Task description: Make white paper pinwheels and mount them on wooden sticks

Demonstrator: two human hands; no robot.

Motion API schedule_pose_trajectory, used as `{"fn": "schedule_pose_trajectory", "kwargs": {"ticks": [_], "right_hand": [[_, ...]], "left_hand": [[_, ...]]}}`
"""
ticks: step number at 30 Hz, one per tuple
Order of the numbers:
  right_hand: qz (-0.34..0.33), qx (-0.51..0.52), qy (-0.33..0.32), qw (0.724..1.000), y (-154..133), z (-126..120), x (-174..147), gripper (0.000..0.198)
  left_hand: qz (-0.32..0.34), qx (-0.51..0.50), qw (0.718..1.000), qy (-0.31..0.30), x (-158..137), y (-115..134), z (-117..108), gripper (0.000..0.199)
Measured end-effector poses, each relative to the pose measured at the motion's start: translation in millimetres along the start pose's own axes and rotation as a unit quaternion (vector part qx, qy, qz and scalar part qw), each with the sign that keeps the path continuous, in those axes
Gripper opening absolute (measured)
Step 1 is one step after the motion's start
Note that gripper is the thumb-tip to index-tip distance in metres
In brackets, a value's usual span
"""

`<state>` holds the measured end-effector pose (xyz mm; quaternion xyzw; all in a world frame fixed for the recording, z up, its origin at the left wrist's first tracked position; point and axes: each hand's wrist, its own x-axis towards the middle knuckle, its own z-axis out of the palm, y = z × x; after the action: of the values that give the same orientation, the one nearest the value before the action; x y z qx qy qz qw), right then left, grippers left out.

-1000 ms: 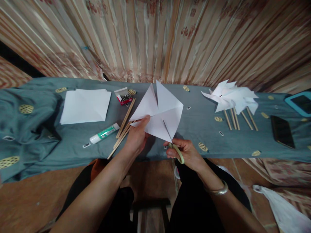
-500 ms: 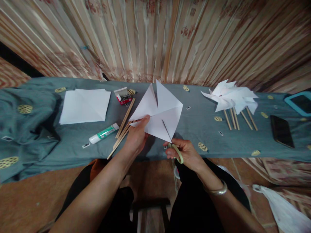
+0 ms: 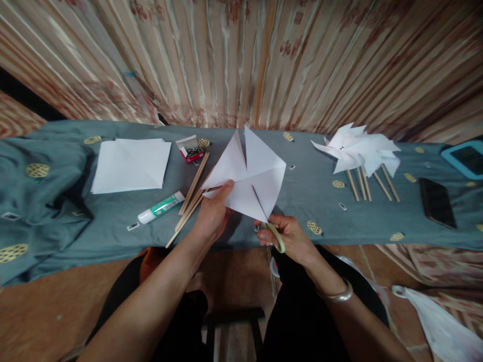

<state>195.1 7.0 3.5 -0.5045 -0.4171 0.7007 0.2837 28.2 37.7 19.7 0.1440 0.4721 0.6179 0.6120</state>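
A white square of paper (image 3: 260, 173), slit inward from its corners, is held up over the table's front half. My left hand (image 3: 216, 206) pinches it near the left corner, thumb on top and fingers underneath. Pale green scissors (image 3: 277, 239) are in my right hand (image 3: 290, 236), with the fingers closed round the handles. Their blades lie in the slit at the paper's lower right corner. Several wooden sticks (image 3: 192, 201) lie partly beneath the paper's left side.
Left on the cloth-covered table (image 3: 305, 191) are a paper stack (image 3: 132, 166), a green-and-white tube (image 3: 160, 207) and a small red box of pins (image 3: 191, 149). To the right lie white paper pinwheels (image 3: 356, 148) on sticks, a dark phone (image 3: 437, 203) and a blue-framed device (image 3: 468, 158).
The paper has shifted very slightly to the right in my left hand. The scissors and my right hand stay almost where they were.
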Motion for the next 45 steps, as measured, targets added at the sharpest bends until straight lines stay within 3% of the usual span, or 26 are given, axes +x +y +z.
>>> {"fn": "schedule_pose_trajectory", "kwargs": {"ticks": [23, 29, 34, 39, 42, 45], "right_hand": [[0.009, 0.002, 0.029, 1.000, 0.8, 2.0, 0.8, 0.051], [-0.003, -0.009, 0.020, 1.000, 1.5, 1.0, 0.4, 0.051], [0.019, -0.020, -0.032, 0.999, 0.5, -0.7, -2.5, 0.053], [0.035, -0.096, -0.107, 0.989, -6.3, -20.6, -12.5, 0.045], [0.058, -0.129, -0.145, 0.979, -13.2, -42.7, -23.0, 0.050], [-0.004, -0.120, -0.118, 0.986, -16.7, -58.8, -29.1, 0.058]], "left_hand": [[0.002, 0.010, 1.000, -0.016, 1.0, -4.3, -3.0, 0.024], [0.000, 0.010, 1.000, -0.009, 2.7, -5.7, -2.8, 0.029], [0.031, 0.004, 0.999, -0.019, 5.9, -1.9, -5.9, 0.025], [0.051, -0.024, 0.998, 0.013, 11.7, 12.8, -12.4, 0.012], [0.068, -0.041, 0.996, 0.035, 14.6, 20.2, -17.8, 0.013], [0.078, -0.032, 0.996, 0.042, 15.6, 20.8, -24.2, 0.023]]}}
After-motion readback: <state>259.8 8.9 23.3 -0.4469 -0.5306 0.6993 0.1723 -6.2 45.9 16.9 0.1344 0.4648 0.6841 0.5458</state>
